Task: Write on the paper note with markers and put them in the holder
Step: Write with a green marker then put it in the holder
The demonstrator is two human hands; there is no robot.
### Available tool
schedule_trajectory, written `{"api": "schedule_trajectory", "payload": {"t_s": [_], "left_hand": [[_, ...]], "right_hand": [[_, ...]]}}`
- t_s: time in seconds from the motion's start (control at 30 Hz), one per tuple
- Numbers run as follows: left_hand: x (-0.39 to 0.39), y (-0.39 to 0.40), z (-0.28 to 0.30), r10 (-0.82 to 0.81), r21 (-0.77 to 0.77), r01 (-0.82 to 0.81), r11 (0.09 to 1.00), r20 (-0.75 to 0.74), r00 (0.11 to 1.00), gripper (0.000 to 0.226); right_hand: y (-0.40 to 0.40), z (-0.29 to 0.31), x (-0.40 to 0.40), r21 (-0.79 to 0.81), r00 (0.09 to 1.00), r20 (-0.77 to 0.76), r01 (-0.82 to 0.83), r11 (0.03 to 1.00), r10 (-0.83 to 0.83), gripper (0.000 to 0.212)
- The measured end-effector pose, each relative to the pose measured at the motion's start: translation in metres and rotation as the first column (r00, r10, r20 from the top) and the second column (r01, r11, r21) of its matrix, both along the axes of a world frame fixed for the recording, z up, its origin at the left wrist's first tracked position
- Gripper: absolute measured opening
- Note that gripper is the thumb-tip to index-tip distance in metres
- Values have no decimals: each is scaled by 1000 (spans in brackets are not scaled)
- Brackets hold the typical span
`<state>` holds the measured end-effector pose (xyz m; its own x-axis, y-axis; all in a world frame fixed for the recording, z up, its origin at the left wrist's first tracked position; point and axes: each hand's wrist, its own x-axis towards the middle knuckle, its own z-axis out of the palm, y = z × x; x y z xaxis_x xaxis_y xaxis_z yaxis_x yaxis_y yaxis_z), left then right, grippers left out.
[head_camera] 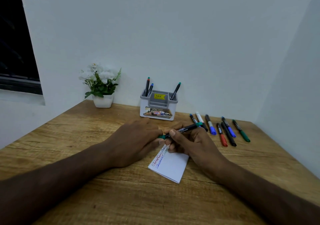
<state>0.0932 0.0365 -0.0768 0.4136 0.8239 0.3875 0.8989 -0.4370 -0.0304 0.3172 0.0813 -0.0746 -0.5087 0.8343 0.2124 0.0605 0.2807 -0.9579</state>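
Green-capped marker [180, 130] sits at frame centre, held level above paper note [168, 166]; right hand [188, 143] pinches barrel, left hand [136, 138] curls round cap end (capping or uncapping, cannot tell). Light, stiff, smooth plastic, likely slippery; grip best mid-barrel. Note thin, folded, flimsy. Holder [158, 106] boxy grey-white plastic, upper centre. Loose markers [223, 129] centre right on woodgrain table [69, 146].

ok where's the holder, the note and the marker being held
holder [158, 116]: head view, on its white front wall
note [170, 168]: head view, on the blank white middle
marker [181, 130]: head view, on the black barrel between the two hands
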Motion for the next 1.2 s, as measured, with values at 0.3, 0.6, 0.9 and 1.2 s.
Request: {"api": "schedule_trajectory", "payload": {"t_s": [0.3,0.6,0.9,1.2], "left_hand": [[7,6,-7,-99,59,91,994,153,983,27],[-6,13,-2,-44,84,11,996,406,913,19],[9,93,77,87,186,-278,943,667,740,19],[23,172,71,440,-101,-453,886,494,749,24]], "right_hand": [[-4,1,-2,78,998,-6,-59,995,60,24],[-3,0,-1,55,983,145,-125,991,116,59],[-4,2,1,126,967,228,-142,982,110,26],[-3,3,3,164,955,275,-159,974,110,17]]}}
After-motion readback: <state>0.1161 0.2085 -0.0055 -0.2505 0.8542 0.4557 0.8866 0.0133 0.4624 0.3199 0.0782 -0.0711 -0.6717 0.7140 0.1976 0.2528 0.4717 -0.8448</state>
